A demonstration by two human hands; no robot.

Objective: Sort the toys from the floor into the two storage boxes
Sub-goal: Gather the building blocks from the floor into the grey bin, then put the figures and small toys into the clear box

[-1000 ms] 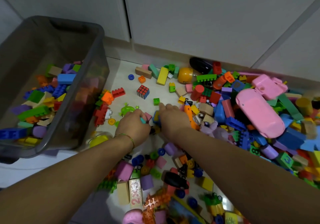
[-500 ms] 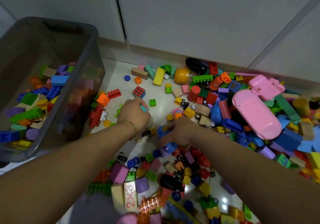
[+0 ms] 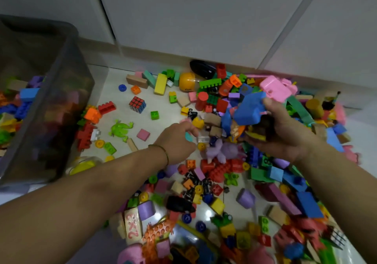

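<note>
Bright toy blocks and figures cover the floor (image 3: 167,119). My right hand (image 3: 285,129) is raised above the pile and grips a big blue toy (image 3: 250,110) together with some darker pieces beneath it. My left hand (image 3: 177,141) is low over the floor at the centre, fingers curled round a small teal piece (image 3: 188,137). A grey see-through storage box (image 3: 67,84) stands at the left, partly filled with blocks. A purple soft figure (image 3: 221,151) lies just below my hands.
A white cabinet wall (image 3: 204,19) closes off the far side. On the floor lie a Rubik's cube (image 3: 137,104), a green frog (image 3: 120,129), a yellow egg-shaped toy (image 3: 186,81) and a pink toy (image 3: 275,88). The densest heap fills the right and near side.
My right hand has lifted from the floor up and to the right, now holding the blue toy. My left hand shifted right, still curled round the teal piece.
</note>
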